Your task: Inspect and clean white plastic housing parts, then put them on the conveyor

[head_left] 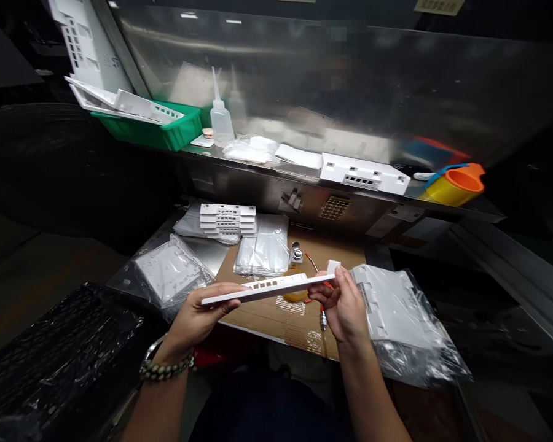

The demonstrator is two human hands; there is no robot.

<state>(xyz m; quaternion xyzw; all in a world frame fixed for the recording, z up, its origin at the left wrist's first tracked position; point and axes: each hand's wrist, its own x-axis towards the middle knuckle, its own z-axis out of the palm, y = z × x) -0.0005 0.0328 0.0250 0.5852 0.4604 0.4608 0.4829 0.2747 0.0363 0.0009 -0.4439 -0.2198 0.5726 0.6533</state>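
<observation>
Two hands: raised over the brown cardboard sheet (pixel 276 319).
Left hand (pixel 198 316): palm up, fingers closed under the flat white slotted plastic panel (pixel 270 287).
Right hand (pixel 343 304): fingers pinched on its other end.
Panel: held level between both.

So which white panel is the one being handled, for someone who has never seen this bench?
Start at the brown cardboard sheet on the bench. Just above its near edge, the left hand and right hand hold a thin white panel edge-on between them. Unlike the bagged and stacked panels nearby, it is bare and off the bench.
</observation>
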